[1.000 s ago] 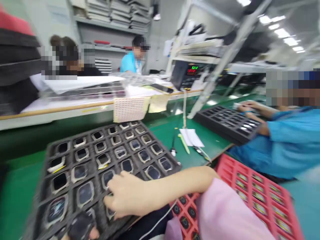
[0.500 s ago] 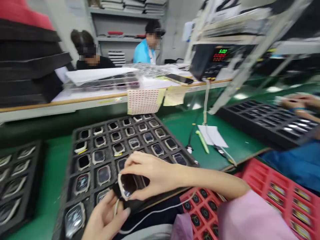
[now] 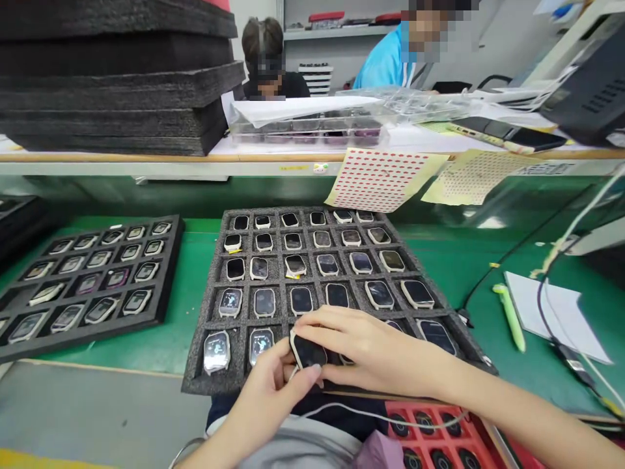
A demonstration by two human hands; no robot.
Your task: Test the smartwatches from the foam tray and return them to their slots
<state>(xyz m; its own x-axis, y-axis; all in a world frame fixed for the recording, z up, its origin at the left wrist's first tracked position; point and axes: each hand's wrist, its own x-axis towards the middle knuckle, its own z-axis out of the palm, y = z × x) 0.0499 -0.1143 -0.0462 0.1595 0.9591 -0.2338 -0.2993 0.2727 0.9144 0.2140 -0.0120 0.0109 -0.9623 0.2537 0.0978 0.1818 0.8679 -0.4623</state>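
A smartwatch (image 3: 308,353) with a dark screen and pale case is held tilted over the front edge of a black foam tray (image 3: 193,371). My right hand (image 3: 361,345) is closed on it, fingers along the top edge and thumb below. My left hand (image 3: 271,384) is closed at its lower left, the thumb against the bottom edge. A white cable (image 3: 342,408) runs across my lap, and a short piece shows between my left fingers; its end is hidden behind the watch. Several smartwatches sit in the tray's compartments, one with a lit screen (image 3: 216,352) at front left.
Another black tray of watches (image 3: 163,286) lies left on the green bench. A red tray (image 3: 430,440) with round black parts sits below right. A green pen (image 3: 510,319), paper (image 3: 556,312) and cables lie right. Stacked foam trays (image 3: 117,85) and a phone (image 3: 508,133) are on the shelf. Two people sit beyond.
My view has swung left, so the tray and shelf appear farther right. The watch stays in my right hand, and my left hand has come closer against its lower edge.
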